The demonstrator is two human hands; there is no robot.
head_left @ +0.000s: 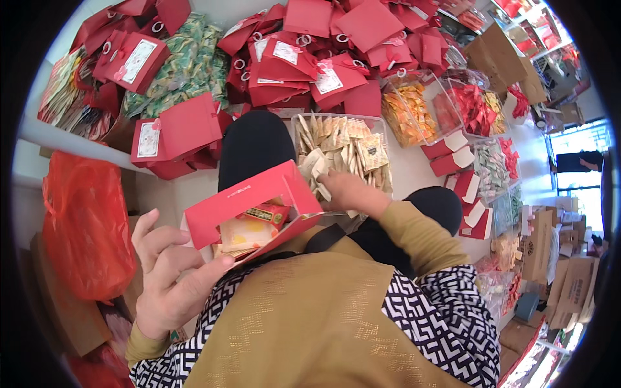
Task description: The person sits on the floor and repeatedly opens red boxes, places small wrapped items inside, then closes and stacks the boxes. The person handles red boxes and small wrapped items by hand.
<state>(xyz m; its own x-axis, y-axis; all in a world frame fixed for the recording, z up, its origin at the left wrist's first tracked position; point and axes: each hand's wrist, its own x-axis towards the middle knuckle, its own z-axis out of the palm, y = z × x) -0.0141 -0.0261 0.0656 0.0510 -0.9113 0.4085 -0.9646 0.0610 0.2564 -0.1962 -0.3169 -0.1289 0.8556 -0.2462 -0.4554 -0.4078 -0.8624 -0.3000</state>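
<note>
My left hand [174, 271] grips one end of a red cardboard box [218, 206], with the thumb on its near edge and several fingers raised off the far side. Through the box's cut-out window show a cream packet [247, 235] with yellow spots and a red packet [271, 213]. Between my knees stands a clear plastic bin [387, 140] filled with flat cream packets [339, 136]. My right hand [351, 191] reaches into its near side, fingertips touching packets there. Its thumb side is partly hidden, so whether it grips one is unclear.
Finished-looking red boxes [286, 63] with white ring handles are heaped ahead, beside green packets [194, 58]. To the right are a bin of orange packets [412, 111], red ribbons [478, 111] and open red boxes [473, 220]. A red plastic bag [87, 228] sits at left.
</note>
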